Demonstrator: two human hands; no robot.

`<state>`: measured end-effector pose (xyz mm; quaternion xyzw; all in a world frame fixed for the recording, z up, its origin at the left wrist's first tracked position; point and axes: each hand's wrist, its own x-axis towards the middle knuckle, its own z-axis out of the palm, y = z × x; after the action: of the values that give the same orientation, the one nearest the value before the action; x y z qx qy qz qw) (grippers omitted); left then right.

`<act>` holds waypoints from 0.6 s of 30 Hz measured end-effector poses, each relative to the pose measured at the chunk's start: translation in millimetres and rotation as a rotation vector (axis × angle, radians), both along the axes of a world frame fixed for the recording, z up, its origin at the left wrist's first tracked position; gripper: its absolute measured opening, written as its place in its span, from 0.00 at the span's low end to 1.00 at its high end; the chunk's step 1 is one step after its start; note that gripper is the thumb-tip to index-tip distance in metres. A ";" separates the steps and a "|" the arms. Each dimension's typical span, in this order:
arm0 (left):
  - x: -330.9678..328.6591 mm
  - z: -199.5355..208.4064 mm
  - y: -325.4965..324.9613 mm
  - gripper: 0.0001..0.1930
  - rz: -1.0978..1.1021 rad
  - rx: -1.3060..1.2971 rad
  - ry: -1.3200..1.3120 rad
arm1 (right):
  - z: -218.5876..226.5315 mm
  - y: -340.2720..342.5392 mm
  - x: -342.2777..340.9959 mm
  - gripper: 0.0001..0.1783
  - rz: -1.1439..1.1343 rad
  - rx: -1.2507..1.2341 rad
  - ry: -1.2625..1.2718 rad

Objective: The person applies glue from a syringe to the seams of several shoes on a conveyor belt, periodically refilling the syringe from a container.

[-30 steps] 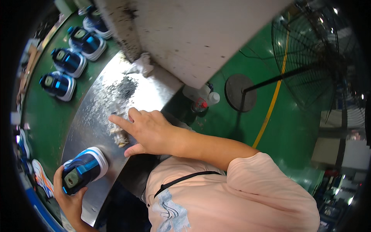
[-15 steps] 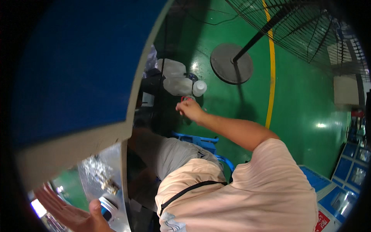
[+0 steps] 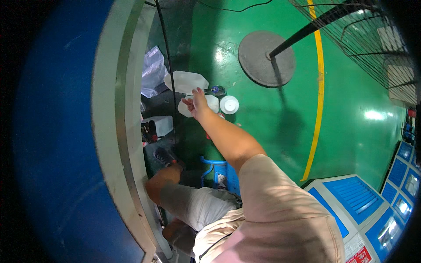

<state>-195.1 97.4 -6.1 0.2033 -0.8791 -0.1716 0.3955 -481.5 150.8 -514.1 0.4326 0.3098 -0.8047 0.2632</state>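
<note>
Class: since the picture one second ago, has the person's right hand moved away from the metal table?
Yes. The right hand has left the tabletop and now reaches down to the white containers on the green floor.

- A glossy green floor [image 3: 263, 131] is filling most of the view, and bright patches of overhead light are glaring off it near its right edge.
- A yellow line [image 3: 319, 87] is running down the floor from its top edge toward the lower right.
- A round grey fan base [image 3: 266, 58] is standing on the floor, left of the line, with a dark pole rising toward the top right corner.
- A wire fan guard [image 3: 364, 35] is curving across the top right corner.
- A workbench edge [image 3: 118, 131], pale with a blue face, is bending down the left side.
- Blue trays [image 3: 351, 197] are lying along the floor's lower right corner.
</note>
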 end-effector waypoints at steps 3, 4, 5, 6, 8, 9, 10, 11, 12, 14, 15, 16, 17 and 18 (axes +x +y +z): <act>-11.3 -5.4 -2.3 0.45 0.028 -0.001 -0.034 | -16.5 -12.2 -18.8 0.30 0.055 0.065 0.028; -13.3 -6.2 -1.0 0.45 0.042 -0.001 -0.040 | -18.9 -16.1 -23.2 0.27 0.062 0.103 0.023; -15.8 -7.7 -1.0 0.45 0.049 -0.003 -0.045 | -20.7 -18.5 -27.5 0.25 0.069 0.142 0.020; -18.2 -8.8 -1.5 0.45 0.056 -0.008 -0.051 | -22.1 -19.7 -31.7 0.23 0.113 0.135 0.024; -19.5 -9.3 -1.5 0.45 0.062 -0.005 -0.062 | -29.0 -17.5 -36.4 0.20 0.191 0.133 0.035; -20.3 -9.4 -1.3 0.45 0.064 -0.007 -0.062 | -30.9 -18.8 -35.1 0.18 0.165 0.127 0.014; -19.9 -10.2 -0.9 0.45 0.071 -0.008 -0.065 | -29.7 -21.2 -32.2 0.16 0.145 0.121 -0.005; -19.6 -10.9 0.1 0.45 0.076 -0.011 -0.067 | -28.3 -22.9 -29.9 0.15 0.123 0.115 -0.024; -19.5 -10.1 0.7 0.45 0.080 -0.012 -0.066 | -26.6 -23.8 -28.4 0.15 0.130 0.151 -0.010; -17.8 -7.6 1.6 0.45 0.079 -0.013 -0.066 | -29.1 -22.7 -23.9 0.14 0.134 0.228 0.018; -16.6 -7.7 2.2 0.45 0.078 -0.014 -0.061 | -29.5 -22.8 -22.3 0.13 0.115 0.289 0.065; -15.4 -7.8 2.3 0.45 0.080 -0.016 -0.056 | -29.3 -23.9 -21.2 0.12 0.099 0.350 0.114; -13.6 -6.4 2.9 0.45 0.081 -0.017 -0.053 | -28.5 -23.7 -20.3 0.11 0.081 0.412 0.164; -10.8 -4.9 3.8 0.45 0.082 -0.019 -0.049 | -27.0 -21.8 -18.0 0.10 0.068 0.431 0.163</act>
<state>-205.9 101.1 -11.0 0.2395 -0.8810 -0.1417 0.3825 -499.5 129.1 -541.1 0.4016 0.5093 -0.7429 0.1658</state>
